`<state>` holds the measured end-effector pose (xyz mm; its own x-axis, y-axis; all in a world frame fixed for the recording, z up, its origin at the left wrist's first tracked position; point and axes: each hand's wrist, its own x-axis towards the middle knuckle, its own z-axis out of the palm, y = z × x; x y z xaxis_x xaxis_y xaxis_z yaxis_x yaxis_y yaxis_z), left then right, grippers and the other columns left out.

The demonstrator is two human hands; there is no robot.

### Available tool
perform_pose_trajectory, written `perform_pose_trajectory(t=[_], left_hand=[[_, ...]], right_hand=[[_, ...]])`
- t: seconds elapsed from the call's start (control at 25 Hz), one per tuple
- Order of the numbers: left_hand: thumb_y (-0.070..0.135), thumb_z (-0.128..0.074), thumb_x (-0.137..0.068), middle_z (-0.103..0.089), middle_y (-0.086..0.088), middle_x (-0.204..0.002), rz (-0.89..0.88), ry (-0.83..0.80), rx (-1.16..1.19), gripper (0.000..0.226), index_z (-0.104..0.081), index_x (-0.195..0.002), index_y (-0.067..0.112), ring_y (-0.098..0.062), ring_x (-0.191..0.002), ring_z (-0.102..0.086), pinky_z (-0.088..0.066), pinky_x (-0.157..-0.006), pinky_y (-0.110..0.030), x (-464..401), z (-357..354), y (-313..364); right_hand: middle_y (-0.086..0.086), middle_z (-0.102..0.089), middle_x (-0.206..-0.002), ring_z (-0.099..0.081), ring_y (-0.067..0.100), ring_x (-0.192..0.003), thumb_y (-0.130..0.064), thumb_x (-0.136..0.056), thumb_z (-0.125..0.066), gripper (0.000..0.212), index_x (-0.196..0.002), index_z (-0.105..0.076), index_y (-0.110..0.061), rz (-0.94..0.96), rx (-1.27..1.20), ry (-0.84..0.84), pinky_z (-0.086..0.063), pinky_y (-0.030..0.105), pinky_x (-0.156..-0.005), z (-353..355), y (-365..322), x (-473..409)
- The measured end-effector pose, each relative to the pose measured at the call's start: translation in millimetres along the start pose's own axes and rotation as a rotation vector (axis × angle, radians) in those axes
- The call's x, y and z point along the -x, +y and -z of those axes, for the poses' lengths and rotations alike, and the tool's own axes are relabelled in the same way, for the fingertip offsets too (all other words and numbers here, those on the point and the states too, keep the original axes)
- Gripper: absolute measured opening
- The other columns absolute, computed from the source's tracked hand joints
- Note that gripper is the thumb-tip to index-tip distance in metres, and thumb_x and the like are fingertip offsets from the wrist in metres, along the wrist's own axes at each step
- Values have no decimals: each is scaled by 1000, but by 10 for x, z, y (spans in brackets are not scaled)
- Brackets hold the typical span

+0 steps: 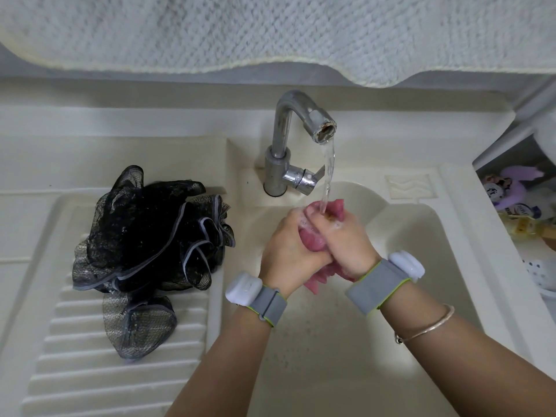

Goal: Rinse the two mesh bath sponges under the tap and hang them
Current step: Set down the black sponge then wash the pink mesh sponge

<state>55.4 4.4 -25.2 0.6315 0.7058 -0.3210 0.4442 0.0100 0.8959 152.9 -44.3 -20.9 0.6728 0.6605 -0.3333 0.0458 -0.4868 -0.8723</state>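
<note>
The fingers (304, 219) of both hands were curled tight round the pink mesh sponge (313, 239), squeezing it between them. The left hand (285, 251) and the right hand (346, 245) met over the sink basin (406, 236), directly beneath the stream of water (329, 173) running from the chrome tap (288, 139). Pink mesh bulged out at the far side by the fingertips and at the near side below the wrists, with a little foam on the knuckles.

The black mesh sponge (144, 236) lay to the left on the ribbed draining surface (90, 356), well apart from the hands and outside the basin.

At the far right, a shelf (511, 152) held small bottles and a purple item (508, 188); their labels were too blurred to read. A pale towel (270, 28) hung across the far edge. Each wrist carried a grey band with a white module.
</note>
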Motion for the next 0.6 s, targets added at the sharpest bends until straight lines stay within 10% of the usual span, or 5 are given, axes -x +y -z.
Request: perform_pose_trajectory(t=[0.12, 0.24, 0.4, 0.6], left_hand=[[49, -76, -53, -44, 7, -132, -118, 60, -84, 80, -49, -127, 38, -11, -124, -45, -38, -100, -22, -3, 40, -19], [32, -86, -62, -31, 6, -146, -26, -110, 171, 104, -27, -146, 41, -10, -131, -43, -47, -90, -23, -23, 71, 25], [9, -84, -65, -53, 9, -127, 9, -206, 255, 105, -24, -144, 44, -7, -94, -66, -53, -47, -29, 17, 56, 58], [14, -81, -63, -62, 10, -75, 114, -13, 90, 58, -49, -109, 29, -12, -49, -62, -48, -36, -28, -22, 73, 111]], right_hand=[[-2, -65, -65, -63, 21, -65, -39, -83, -57, 20, -71, -65, -24, -174, -181, 59, -44, 25, -56, 93, -74, -77], [4, -72, -78, -65, 16, -62, -41, -91, -54, 27, -90, -70, -19, -371, -399, -19, -46, 23, -48, 194, -121, -58], [9, -71, -89, -66, 27, -66, -47, -95, -43, 34, -94, -66, -23, -519, -609, -157, -53, 38, -50, 159, -134, 49], [1, -62, -110, -66, 11, -91, -43, -85, -63, 37, -119, -53, -34, 29, -249, -73, -55, 20, -75, 101, -86, 75]])
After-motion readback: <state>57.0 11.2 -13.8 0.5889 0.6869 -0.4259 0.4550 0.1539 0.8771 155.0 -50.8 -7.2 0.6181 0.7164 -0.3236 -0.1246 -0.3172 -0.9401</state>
